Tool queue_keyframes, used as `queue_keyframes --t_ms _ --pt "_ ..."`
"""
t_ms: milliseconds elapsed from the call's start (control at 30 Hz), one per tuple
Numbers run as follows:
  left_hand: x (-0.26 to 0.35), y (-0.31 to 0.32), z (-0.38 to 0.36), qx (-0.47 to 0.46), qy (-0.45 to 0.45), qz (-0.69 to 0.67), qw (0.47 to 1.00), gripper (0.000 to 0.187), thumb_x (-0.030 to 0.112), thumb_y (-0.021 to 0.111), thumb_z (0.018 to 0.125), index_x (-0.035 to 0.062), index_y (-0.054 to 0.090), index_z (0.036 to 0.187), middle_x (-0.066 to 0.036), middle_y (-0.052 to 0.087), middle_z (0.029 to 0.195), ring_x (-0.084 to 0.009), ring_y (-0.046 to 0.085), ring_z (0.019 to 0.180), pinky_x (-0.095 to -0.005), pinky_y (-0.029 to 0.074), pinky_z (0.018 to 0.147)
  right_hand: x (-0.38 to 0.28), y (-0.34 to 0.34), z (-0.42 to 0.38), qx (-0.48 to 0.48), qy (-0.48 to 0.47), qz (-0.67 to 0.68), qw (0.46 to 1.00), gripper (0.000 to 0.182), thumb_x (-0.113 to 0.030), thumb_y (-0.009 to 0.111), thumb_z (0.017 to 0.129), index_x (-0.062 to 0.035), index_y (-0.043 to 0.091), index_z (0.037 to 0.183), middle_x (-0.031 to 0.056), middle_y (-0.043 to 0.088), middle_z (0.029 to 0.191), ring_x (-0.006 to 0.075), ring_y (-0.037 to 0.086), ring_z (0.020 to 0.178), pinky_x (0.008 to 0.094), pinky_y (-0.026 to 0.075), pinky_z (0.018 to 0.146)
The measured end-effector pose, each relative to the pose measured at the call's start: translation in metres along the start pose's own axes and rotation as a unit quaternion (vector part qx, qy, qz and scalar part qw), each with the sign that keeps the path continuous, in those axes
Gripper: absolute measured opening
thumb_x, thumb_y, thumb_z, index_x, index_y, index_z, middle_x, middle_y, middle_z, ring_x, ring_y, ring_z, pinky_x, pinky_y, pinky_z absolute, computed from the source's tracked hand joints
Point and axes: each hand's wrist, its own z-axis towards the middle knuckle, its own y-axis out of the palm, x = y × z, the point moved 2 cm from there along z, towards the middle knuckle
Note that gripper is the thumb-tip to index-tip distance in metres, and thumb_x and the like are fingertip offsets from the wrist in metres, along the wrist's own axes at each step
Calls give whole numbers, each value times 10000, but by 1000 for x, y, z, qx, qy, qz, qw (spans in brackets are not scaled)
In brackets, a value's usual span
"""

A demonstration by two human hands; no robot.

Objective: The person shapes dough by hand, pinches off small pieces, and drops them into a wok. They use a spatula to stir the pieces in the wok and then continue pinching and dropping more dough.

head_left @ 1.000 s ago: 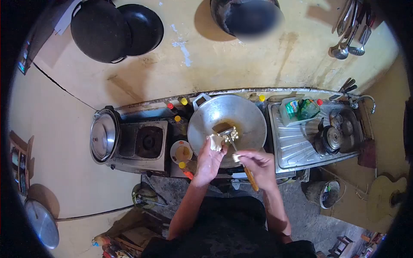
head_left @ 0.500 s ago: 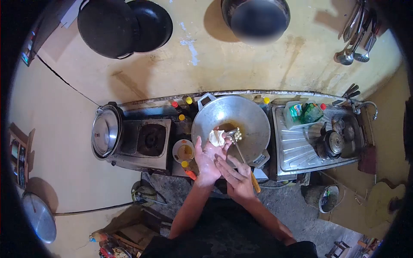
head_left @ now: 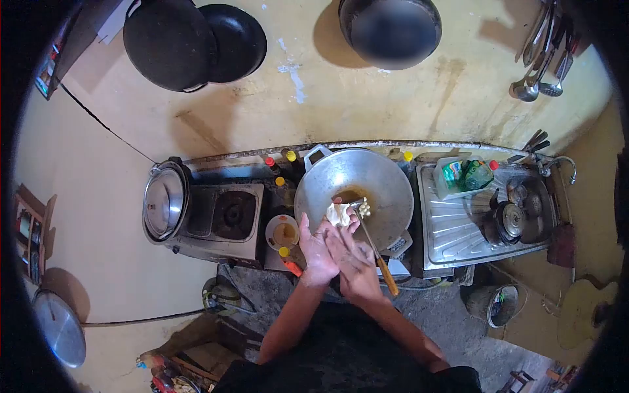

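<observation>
Before the wok, near the frame's centre, the pale doughy piece is borne on the fingers of the nearer left hand, thumb spread, its long axis unclear, just above the right hand, whose extended fingers are laid across that palm.

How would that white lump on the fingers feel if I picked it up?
Probably soft and floppy: the white lump looks creased and uneven. It may stick, since the left hand has whitish smears. Likely light, being smaller than the hand.
</observation>
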Motion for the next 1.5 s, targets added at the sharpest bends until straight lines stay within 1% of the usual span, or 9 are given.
queue_keyframes --t_ms 233,433,533,667,800,900,933,1167,1500 --pt "14 24 -3 32 31 -9 999 864 719 264 929 7 416 1395 -167 548 1181 -309 543 1057 -418 390 1051 3 -8 3 2 25 -41 999 570 46 556 783 -98 601 1334 98 559 1415 305 412 1410 487 339 1043" --pt "11 14 -1 -6 17 5 1000 877 737 265 924 19 422 1402 -170 544 1205 -314 523 1139 -436 382 1076 -1 -6 0 -20 -60 2 998 585 57 553 764 -90 607 1327 87 574 1401 300 391 1426 489 343 1039" --pt "12 8 -5 -38 5 -27 999 895 733 247 931 9 400 1434 -168 543 1236 -317 521 1159 -449 373 1094 13 -10 0 -7 -12 -7 1000 605 96 518 760 -90 603 1330 82 554 1424 282 404 1419 475 327 1055" --pt "3 -14 1 17 -7 59 998 928 766 267 903 16 403 1432 -181 543 1282 -314 528 1172 -444 363 1098 5 -9 -1 -33 -39 4 999 637 86 511 741 -76 574 1353 91 540 1438 303 405 1417 477 317 1062" --pt "4 -6 0 20 13 -59 998 955 774 260 901 -9 392 1432 -207 550 1278 -360 565 1134 -478 417 1049 21 -10 2 -38 -30 -20 999 630 87 507 729 -62 580 1336 92 526 1450 302 394 1424 489 306 1072" --pt "2 -8 -1 43 -17 -38 998 953 774 247 903 -7 397 1428 -211 537 1299 -352 554 1160 -473 401 1065 21 -12 7 -57 -35 -14 998 666 82 516 710 -80 569 1353 87 506 1470 277 369 1443 509 302 1073" --pt "3 -22 10 -51 -15 -32 998 956 781 239 901 -2 400 1426 -217 535 1299 -356 555 1157 -476 401 1064 15 -13 7 -69 -50 4 996 682 85 517 707 -86 556 1366 86 502 1474 276 362 1446 515 303 1071" --pt "0 -11 2 16 -16 -65 998 962 775 211 911 -26 398 1410 -213 537 1291 -354 551 1155 -467 401 1061 28 -8 7 -71 -42 -17 996 664 89 542 682 -71 594 1324 88 495 1480 273 342 1457 512 273 1093" --pt "2 -15 9 -42 -35 -99 994 965 787 233 902 -9 398 1422 -216 525 1304 -371 514 1200 -490 393 1056 27 -5 23 -66 -30 -32 997 656 53 576 717 -139 581 1345 5 487 1494 253 304 1471 544 270 1110"
